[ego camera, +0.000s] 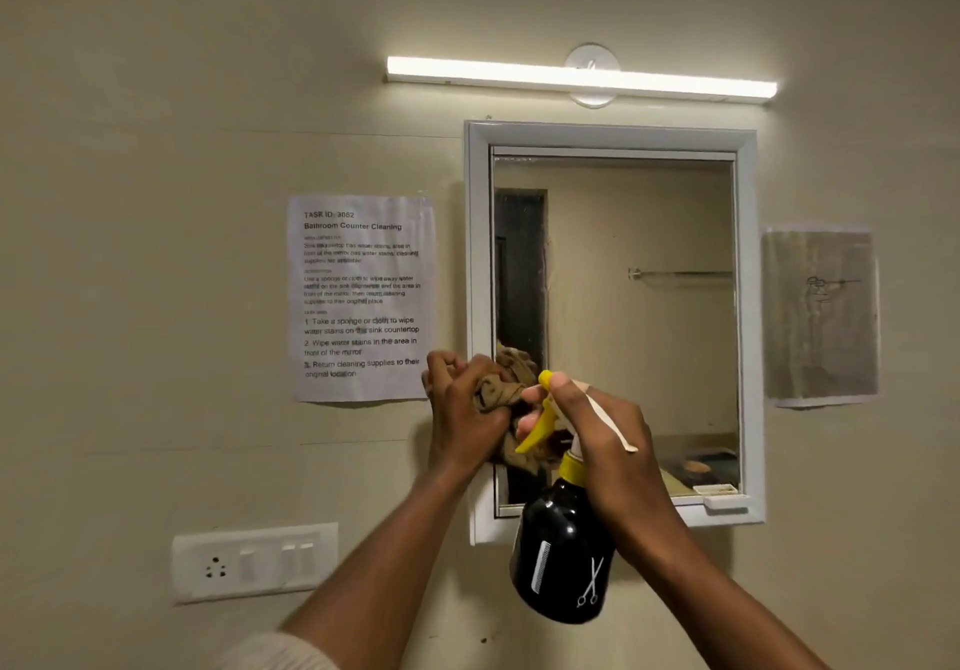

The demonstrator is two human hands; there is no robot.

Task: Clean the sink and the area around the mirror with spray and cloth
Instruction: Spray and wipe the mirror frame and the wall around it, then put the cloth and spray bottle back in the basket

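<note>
L hand (462, 409) fingers clamped on cloth (501, 388) at mirror (639, 316) lower-left, R hand (597, 435) clamped on bottle (563, 555) w/ nozzle near cloth: risk spray hits hand/paper (361, 297), not glass.

Bathroom; framed wall mirror (613, 326), tube light (582, 77), switch plate (254, 561)

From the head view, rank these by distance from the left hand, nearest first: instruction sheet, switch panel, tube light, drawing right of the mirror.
1. Instruction sheet, just left of the left hand.
2. Switch panel, below and left.
3. Tube light, high above the mirror.
4. Drawing, beyond the mirror, right.
</note>
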